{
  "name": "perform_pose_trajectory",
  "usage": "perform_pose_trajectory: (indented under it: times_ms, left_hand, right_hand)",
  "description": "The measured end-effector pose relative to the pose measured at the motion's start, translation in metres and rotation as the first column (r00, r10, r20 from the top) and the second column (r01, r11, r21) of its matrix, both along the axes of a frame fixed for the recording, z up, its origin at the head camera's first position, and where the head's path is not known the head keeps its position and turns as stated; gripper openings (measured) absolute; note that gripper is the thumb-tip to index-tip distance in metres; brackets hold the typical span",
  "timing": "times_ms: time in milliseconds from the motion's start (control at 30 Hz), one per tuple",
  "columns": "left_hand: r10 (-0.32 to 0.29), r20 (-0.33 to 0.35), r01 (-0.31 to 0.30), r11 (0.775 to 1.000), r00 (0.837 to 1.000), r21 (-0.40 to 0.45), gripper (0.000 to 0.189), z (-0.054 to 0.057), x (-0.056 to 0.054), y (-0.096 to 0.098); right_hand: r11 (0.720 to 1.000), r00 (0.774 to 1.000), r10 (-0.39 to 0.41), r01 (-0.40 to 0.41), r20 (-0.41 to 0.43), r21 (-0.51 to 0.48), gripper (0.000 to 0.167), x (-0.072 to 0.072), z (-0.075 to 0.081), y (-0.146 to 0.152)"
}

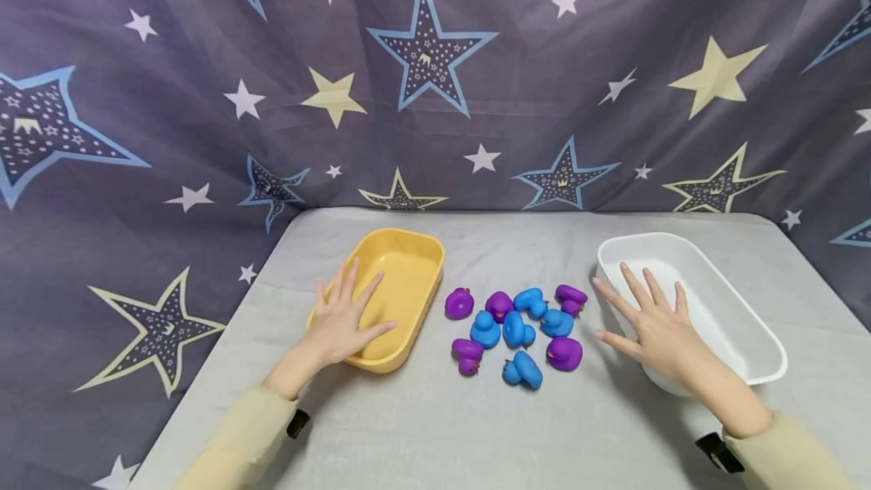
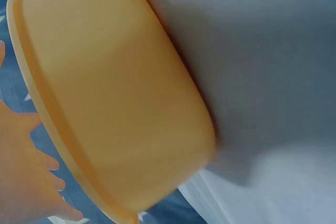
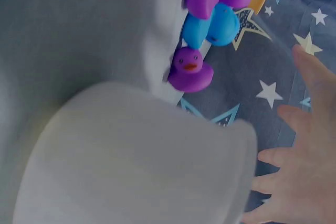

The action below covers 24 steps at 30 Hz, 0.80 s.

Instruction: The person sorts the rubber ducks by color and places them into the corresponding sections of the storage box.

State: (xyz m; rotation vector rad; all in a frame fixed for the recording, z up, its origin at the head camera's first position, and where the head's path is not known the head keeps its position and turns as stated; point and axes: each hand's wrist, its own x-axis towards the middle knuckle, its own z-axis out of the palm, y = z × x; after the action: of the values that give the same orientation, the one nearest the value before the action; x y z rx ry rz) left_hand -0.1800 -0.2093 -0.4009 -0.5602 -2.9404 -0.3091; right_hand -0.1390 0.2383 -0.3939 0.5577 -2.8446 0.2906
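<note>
My left hand (image 1: 343,324) is spread over the yellow tub (image 1: 438,278) at the left, fingers straight and holding nothing. In the left wrist view that hand (image 2: 21,166) shows beside the tub's rim (image 2: 58,124). My right hand (image 1: 656,327) is likewise spread, over the near left part of the white tub (image 1: 721,308); the right wrist view has its fingers (image 3: 275,158) by the rim. Between the tubs lie several rubber ducks, some purple like this purple duck (image 1: 564,353), others blue like this blue duck (image 1: 485,330). Neither hand touches a duck.
A pale grey cloth (image 1: 435,437) covers the table. Behind it hangs a dark curtain (image 1: 531,44) printed with stars, which also runs down along the left side. The ducks lie in a loose cluster, some upright, others tipped on their sides.
</note>
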Motion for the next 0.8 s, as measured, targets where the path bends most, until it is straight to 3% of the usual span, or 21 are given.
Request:
perform_pose_trajectory:
  times_ms: [400,800]
  left_hand:
    - [0.028,0.027,-0.031,0.991,0.999,0.132,0.075,0.002,0.005,-0.023]
    - [0.043,-0.041,-0.03,0.962,0.998,0.27,0.068,-0.003,0.012,-0.041]
  right_hand:
    - [0.975,0.987,0.149,-0.136,0.059,-0.175,0.065,0.001,-0.004,-0.018]
    - [0.921,0.963,0.233,-0.175,0.133,-0.348,0.057,0.001,-0.009,-0.027]
